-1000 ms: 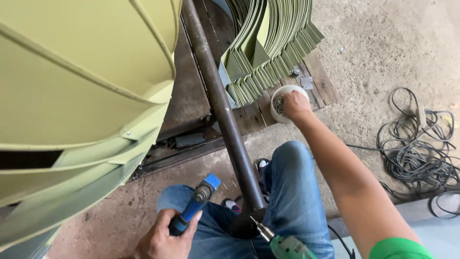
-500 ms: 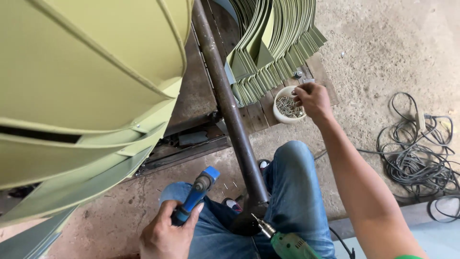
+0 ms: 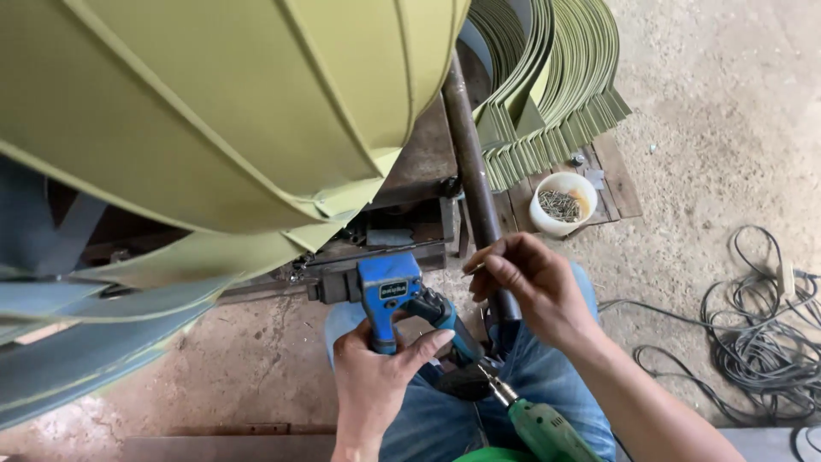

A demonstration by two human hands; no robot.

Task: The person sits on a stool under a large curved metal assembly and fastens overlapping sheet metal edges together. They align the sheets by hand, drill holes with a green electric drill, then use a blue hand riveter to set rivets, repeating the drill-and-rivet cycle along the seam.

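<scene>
The left hand (image 3: 376, 376) grips the blue rivet gun (image 3: 389, 295) by its handles, fingers wrapped tight, near centre; the right hand (image 3: 534, 287) sits just right of it, fingers pinching a small rivet (image 3: 473, 271); a green drill (image 3: 539, 423) lies on the lap; farther right, a white cup of rivets (image 3: 562, 204) stands beside stacked green strips (image 3: 556, 94); cables (image 3: 761, 334) coil at right.

Scene lit evenly by soft daylight, concrete floor (image 3: 727, 111) rendered bright at upper right, deep shadow cast beneath the curved green metal panels (image 3: 214, 103), no harsh glare seen, focus held sharp throughout, slight wide-angle bending noticed toward the edges.
</scene>
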